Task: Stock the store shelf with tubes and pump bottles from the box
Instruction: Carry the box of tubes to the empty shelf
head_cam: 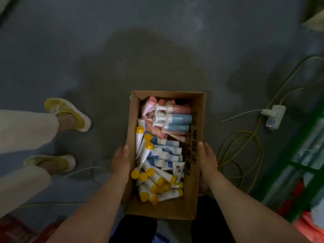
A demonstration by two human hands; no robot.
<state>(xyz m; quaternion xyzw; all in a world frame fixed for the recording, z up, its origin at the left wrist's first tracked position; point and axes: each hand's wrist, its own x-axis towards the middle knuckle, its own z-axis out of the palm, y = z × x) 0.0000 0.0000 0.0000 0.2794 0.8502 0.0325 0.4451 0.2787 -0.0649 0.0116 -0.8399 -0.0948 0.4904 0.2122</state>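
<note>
An open cardboard box [196, 172] is held above the grey floor, seen from above. My left hand [121, 160] presses flat against its left wall and my right hand [207, 158] against its right wall, fingers straight. Inside, several white tubes with yellow caps [154, 188] fill the near end, blue-and-white tubes [166, 155] lie in the middle, and blue pump bottles [177, 119] and pink pump bottles [180, 108] with white pumps lie at the far end. No shelf is plainly in view.
Another person's legs in white trousers and yellow shoes [68, 113] stand at the left. A white power strip [274, 116] and coiled yellow cable [242, 155] lie on the floor at the right. A green frame [298, 163] stands at the far right.
</note>
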